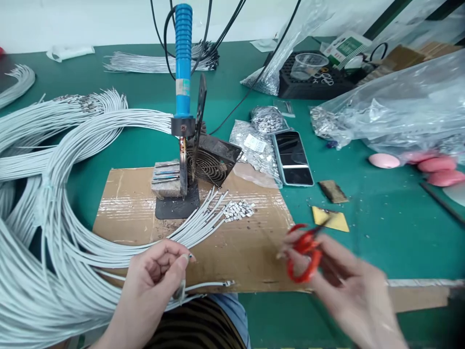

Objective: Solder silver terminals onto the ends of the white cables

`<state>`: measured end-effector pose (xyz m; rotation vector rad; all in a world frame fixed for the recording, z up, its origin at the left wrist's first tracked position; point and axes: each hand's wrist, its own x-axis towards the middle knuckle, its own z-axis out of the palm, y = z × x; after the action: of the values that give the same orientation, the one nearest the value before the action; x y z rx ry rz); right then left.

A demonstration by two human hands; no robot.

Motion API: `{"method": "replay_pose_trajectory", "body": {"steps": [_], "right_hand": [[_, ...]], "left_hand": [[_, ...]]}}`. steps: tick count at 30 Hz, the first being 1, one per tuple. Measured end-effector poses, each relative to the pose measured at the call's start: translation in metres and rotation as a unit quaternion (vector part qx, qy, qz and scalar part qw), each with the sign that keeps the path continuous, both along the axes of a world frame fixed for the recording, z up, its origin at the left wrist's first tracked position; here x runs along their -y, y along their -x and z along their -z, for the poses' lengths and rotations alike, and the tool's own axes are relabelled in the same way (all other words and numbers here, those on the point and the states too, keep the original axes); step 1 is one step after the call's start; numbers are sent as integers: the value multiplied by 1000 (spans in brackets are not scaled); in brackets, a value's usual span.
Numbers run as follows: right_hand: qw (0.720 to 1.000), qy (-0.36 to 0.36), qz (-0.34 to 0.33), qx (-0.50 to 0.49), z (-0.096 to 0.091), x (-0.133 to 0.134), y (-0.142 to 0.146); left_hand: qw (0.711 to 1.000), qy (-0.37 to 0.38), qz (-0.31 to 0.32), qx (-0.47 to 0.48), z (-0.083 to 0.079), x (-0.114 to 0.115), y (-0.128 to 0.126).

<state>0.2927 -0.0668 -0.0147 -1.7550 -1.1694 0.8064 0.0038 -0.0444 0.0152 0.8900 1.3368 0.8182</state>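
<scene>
My left hand is closed in a pinch, thumb against index finger, with a tiny dark-tipped piece at the fingertips too small to name. It hovers over the front edge of a cardboard sheet, beside a bundle of white cables. Below its fingers, a cable with a metal end sticks out to the right. On the right, my right hand grips red-handled scissors, blades pointing up and right, somewhat blurred. Small metallic pieces are piled on the cardboard by the cable ends.
A blue-handled soldering iron stands upright in a stand on a dark base, a small fan behind. Coiled white cables fill the left. A phone, a yellow sponge and plastic bags lie right.
</scene>
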Motion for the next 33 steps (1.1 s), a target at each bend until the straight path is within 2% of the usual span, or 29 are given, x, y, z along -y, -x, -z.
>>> {"method": "replay_pose_trajectory", "body": {"steps": [2, 5, 7, 10, 18, 24, 30, 33], "right_hand": [[993, 2, -118, -21, -7, -5, 37], [962, 10, -271, 11, -15, -13, 70], [946, 35, -319, 34, -17, -16, 82], [932, 69, -353, 54, -18, -18, 93], [925, 40, -374, 56, -18, -22, 102], [930, 24, -367, 1, -14, -23, 102], [934, 7, -357, 5, -7, -21, 108], [960, -17, -280, 10, -2, -21, 91]], "left_hand": [[1000, 4, -12, -16, -5, 1, -2], [999, 16, -36, -33, -13, 2, -5], [998, 17, -44, -39, -18, 3, -7], [998, 20, -49, -46, -21, 4, -9], [997, 18, -58, -49, -23, 5, -11], [997, 19, -60, -49, -23, 5, -11], [997, 19, -55, -48, -24, 4, -12], [997, 15, -52, -47, -22, 3, -10]]}}
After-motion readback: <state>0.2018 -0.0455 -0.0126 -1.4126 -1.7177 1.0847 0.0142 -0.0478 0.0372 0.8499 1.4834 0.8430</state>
